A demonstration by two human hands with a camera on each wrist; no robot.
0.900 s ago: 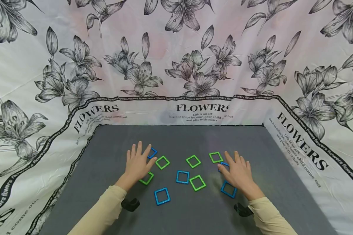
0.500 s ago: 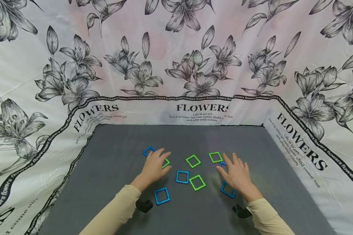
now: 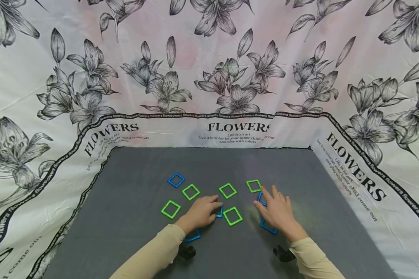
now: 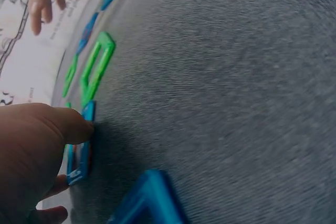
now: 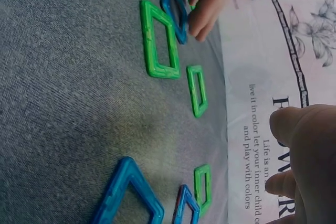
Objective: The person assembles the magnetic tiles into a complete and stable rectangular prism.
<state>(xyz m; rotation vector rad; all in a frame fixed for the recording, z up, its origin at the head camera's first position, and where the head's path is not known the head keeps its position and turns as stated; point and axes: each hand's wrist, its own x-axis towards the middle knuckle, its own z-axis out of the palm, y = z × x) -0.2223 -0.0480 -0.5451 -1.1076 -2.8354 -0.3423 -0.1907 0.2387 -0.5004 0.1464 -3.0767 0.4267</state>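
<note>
In the head view my left hand [image 3: 202,211] is over a blue plastic square frame [image 3: 220,212], covering most of it. The left wrist view has the thumb on one edge of this frame [image 4: 90,111] and the fingers at its other side, pinching it low at the cloth. My right hand [image 3: 278,211], fingers spread and relaxed, hovers over two blue square frames on the right; the nearer one [image 3: 268,228] and the farther one [image 3: 260,198] are partly hidden. Just beyond its fingertips lies a green square frame [image 3: 253,186].
Several more green frames lie flat on the grey cloth [image 3: 209,255], one right beside the pinched piece [image 3: 232,216]. A blue frame [image 3: 176,180] sits at the far left, and another [image 3: 193,235] is partly under my left wrist. A flower-printed curtain [image 3: 241,135] borders the back.
My left hand has swept right and nearer, from the left-hand frames to the middle blue one, uncovering a green and a blue frame. My right hand stays nearly in place.
</note>
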